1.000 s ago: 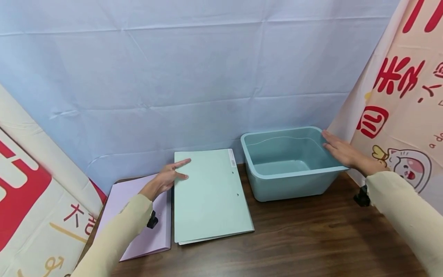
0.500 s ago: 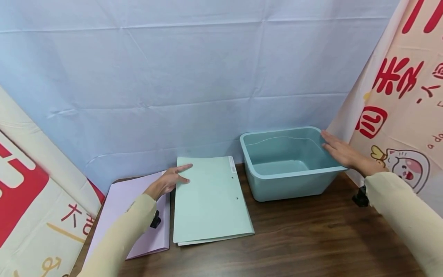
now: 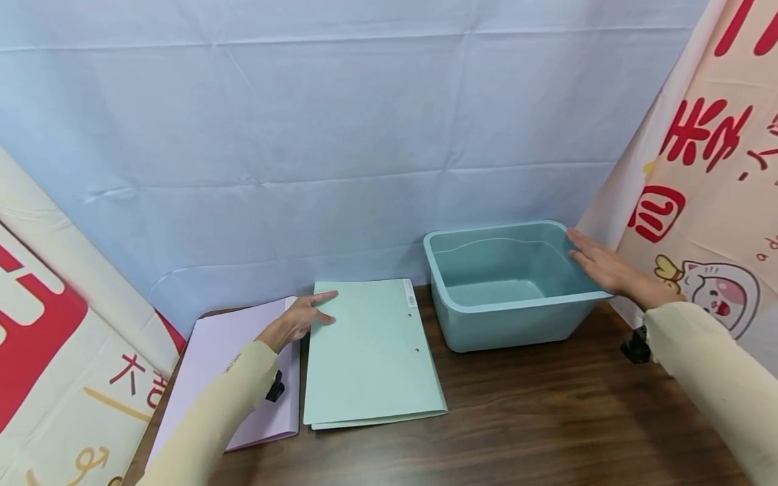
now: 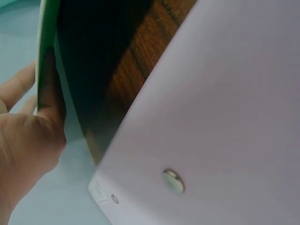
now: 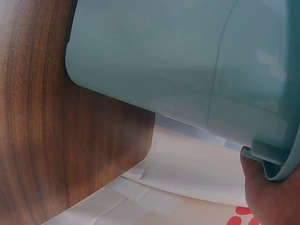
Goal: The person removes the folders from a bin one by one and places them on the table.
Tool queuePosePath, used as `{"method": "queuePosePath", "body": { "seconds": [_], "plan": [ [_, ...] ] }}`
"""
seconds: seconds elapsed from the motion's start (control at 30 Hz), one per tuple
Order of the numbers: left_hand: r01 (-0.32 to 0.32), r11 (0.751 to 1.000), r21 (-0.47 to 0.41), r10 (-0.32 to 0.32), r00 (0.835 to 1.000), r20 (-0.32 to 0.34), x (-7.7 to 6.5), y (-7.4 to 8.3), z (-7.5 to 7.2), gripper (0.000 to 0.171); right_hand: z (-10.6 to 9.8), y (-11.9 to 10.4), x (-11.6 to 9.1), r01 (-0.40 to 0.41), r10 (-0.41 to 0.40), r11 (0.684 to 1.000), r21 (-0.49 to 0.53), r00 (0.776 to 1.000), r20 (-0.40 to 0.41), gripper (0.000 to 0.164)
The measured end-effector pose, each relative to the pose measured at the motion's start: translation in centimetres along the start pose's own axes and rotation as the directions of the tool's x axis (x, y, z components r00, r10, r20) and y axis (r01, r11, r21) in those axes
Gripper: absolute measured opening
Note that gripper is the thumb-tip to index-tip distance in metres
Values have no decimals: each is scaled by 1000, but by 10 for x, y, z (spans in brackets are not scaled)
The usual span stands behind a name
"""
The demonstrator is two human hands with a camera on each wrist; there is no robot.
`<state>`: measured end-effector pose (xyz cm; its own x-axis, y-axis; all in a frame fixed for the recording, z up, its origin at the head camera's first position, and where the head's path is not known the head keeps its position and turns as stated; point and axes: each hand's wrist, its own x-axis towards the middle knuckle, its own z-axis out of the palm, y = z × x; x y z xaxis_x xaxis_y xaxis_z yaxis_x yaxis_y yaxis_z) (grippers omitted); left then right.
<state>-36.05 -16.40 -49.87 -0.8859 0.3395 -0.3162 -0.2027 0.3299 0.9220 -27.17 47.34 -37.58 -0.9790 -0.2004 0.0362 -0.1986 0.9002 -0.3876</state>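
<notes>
A pale green folder (image 3: 371, 358) with two punched holes and a small label lies on the table in the head view. At its left edge my left hand (image 3: 299, 318) pinches it, thumb and index finger over the cover. Seen from the left wrist, the folder's edge (image 4: 45, 28) passes between the digits of that hand. Beside it, a lilac folder (image 3: 227, 344) lies partly under my left forearm. On the right, my right hand (image 3: 602, 266) grips the rim of a blue-green plastic tub (image 3: 510, 327); the right wrist view shows the thumb under the rim's lip.
The dark wooden table (image 3: 516, 418) carries everything. Behind it hangs a pale blue cloth (image 3: 340, 135). Printed cloths with red characters border the left and right, the right cloth (image 3: 699, 223) close to the tub.
The green folder has slid a little toward me, its far edge drawing away from the back cloth. My left hand moved slightly with it, while my right hand and the tub stayed put.
</notes>
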Motion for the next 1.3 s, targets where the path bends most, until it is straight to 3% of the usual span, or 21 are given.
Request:
{"method": "queuePosePath", "body": {
  "seconds": [0.27,0.6,0.9,1.1,1.2,1.3],
  "plan": [
    [-8,1000,22,10,997,-76,-6,1,11,84,0,1,0,1,-1,1000,-2,1000,-2,66],
    [-31,969,243,66,988,-138,-11,1,25,76,0,7,-2,22,-23,999,-25,999,-30,66],
    [-26,925,379,76,990,-117,-18,9,24,77,-3,4,0,3,-3,999,-47,1000,-9,75],
    [-43,926,376,81,993,-84,-27,16,16,77,-6,2,1,17,-17,997,-76,1000,-1,76],
    [-99,900,424,143,987,-73,-30,21,12,76,-8,3,1,8,-7,997,-82,1000,11,77],
    [-159,842,515,216,975,-51,-33,27,6,76,-10,4,1,1,1,996,-84,1000,22,78]
  ]
}}
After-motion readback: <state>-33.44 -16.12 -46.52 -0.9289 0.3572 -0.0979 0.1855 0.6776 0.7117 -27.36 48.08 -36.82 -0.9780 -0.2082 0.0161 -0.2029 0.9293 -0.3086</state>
